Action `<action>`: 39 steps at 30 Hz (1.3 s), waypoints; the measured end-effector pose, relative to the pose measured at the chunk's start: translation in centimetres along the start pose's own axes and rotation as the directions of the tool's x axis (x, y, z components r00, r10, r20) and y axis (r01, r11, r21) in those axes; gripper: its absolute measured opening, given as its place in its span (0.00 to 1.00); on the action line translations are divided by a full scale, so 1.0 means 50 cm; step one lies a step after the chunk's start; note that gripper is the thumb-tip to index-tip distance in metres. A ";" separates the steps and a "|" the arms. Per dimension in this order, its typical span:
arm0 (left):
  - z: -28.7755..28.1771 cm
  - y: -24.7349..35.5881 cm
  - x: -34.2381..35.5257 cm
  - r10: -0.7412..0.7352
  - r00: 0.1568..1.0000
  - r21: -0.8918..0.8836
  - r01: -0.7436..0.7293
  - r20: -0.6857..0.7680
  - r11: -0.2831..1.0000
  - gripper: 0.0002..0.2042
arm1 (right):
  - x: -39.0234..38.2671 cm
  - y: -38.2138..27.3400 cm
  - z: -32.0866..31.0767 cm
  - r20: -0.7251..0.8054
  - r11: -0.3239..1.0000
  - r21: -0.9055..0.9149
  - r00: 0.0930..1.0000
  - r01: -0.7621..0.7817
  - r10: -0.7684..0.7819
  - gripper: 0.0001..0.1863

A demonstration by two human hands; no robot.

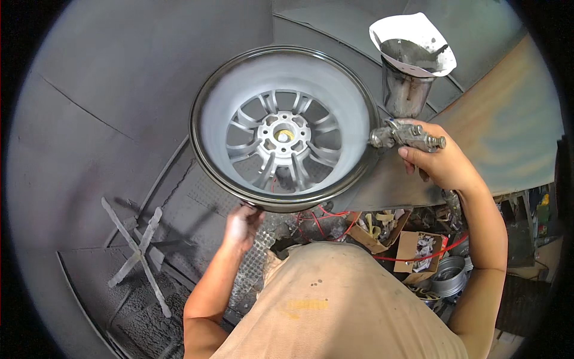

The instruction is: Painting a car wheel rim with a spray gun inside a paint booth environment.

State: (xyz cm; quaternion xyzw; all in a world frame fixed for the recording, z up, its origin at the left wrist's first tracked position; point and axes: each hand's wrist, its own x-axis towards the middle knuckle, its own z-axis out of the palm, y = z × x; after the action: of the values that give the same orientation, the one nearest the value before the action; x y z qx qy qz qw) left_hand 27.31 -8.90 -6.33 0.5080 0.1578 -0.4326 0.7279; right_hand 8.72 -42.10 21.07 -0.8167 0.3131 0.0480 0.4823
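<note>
A silver alloy wheel (pixel 302 160), spoked and dark along its outer lip, faces up in front of me. Fingers curled, my left hand (pixel 242 226) grips the wheel's near edge from below; the fingertips are partly hidden. My right hand (pixel 441 154) is wrapped round a metal spray gun (pixel 409 136) at the wheel's right side, its nozzle pointing left at the rim. On top of the gun sits a dark, stained paint cup (pixel 406 93) with a white paper cone (pixel 421 33) in its mouth. What supports the wheel is hidden.
A grey cross-shaped stand (pixel 139 254) is at the lower left. Open cardboard boxes (pixel 415 254), another metal wheel (pixel 449 276) and a red hose (pixel 397 259) lie at the lower right. A curved grey wall (pixel 119 72) rises behind, and a tan panel (pixel 502 119) stands at right.
</note>
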 end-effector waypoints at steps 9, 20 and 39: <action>0.097 -0.146 -0.046 -0.255 0.946 0.164 0.224 0.199 0.961 0.18 | -0.045 -0.048 0.035 0.156 0.996 0.089 0.987 0.014 -0.028 0.21; 0.078 -0.153 -0.006 -0.088 0.983 -0.130 0.110 0.164 0.985 0.18 | -0.035 -0.052 0.029 0.154 0.982 0.185 0.988 -0.028 -0.001 0.30; 0.037 -0.056 0.017 0.023 0.999 -0.057 -0.025 -0.040 0.998 0.15 | 0.060 -0.119 0.081 0.333 0.968 0.247 0.934 0.048 -0.131 0.24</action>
State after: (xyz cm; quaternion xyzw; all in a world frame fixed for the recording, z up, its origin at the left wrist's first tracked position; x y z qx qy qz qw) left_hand 25.20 -11.22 -7.77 0.4969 0.1783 -0.4091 0.7443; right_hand 15.32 -38.20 22.28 -0.7460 0.1890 0.1316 0.6249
